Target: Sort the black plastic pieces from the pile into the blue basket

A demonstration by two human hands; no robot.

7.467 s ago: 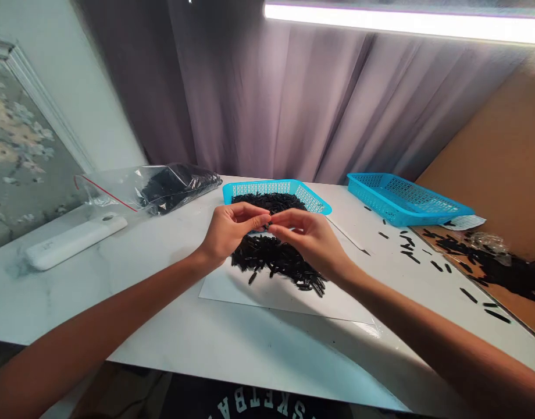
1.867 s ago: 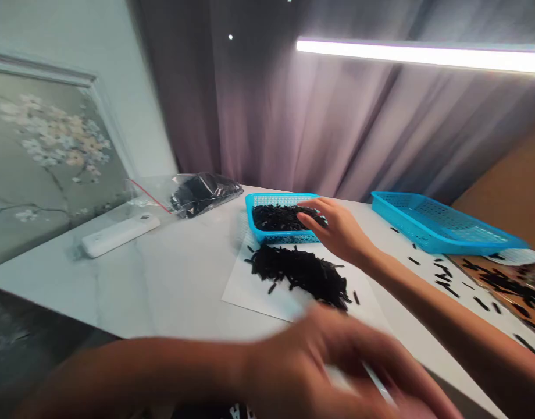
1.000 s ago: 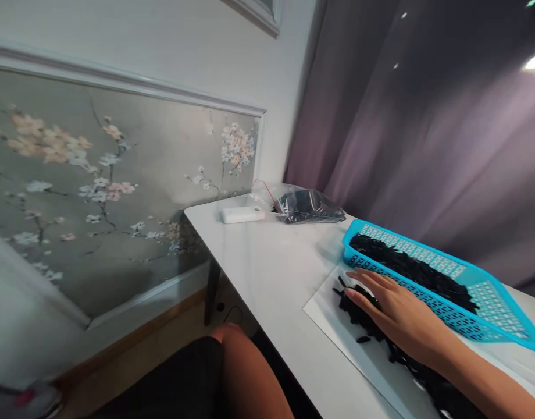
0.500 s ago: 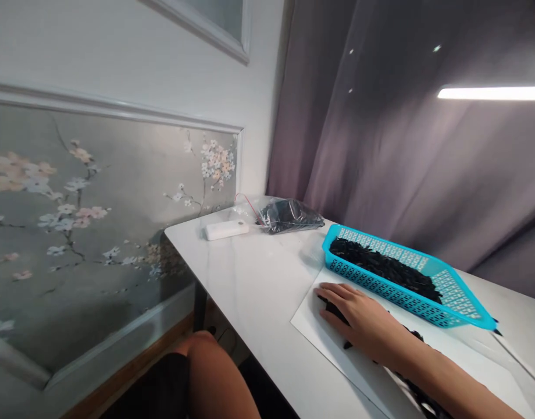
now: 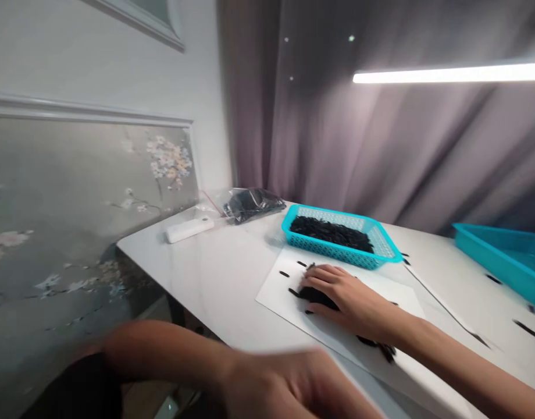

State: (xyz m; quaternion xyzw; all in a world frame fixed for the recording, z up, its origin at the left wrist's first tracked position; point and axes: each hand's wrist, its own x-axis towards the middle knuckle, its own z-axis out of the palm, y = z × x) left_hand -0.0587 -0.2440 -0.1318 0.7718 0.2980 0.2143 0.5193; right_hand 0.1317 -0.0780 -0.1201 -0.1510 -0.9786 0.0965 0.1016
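My right hand (image 5: pixel 352 299) lies palm down over a small heap of black elongated pieces (image 5: pixel 317 298) on a white sheet (image 5: pixel 274 295). Its fingers and thumb curve round the heap, and part of it is hidden beneath the palm. Several single pieces lie on the sheet beside the fingertips, and more show under the wrist. At the bottom edge, my left hand (image 5: pixel 280 384) is blurred in front of the table, its fingers cut off by the frame. Just behind the sheet stands a turquoise perforated basket (image 5: pixel 332 251) holding many of the same black pieces.
A second turquoise basket (image 5: pixel 503 250) stands at the right, with loose black pieces near it. A thin white stick (image 5: pixel 442 302) lies between the baskets. Toward the back left are a clear bag with black contents (image 5: pixel 254 205) and a white device (image 5: pixel 189 229).
The view has swung right, bringing in the second basket. My left hand has come into view at the bottom. Single black pieces now show on the sheet around my right hand's fingertips.
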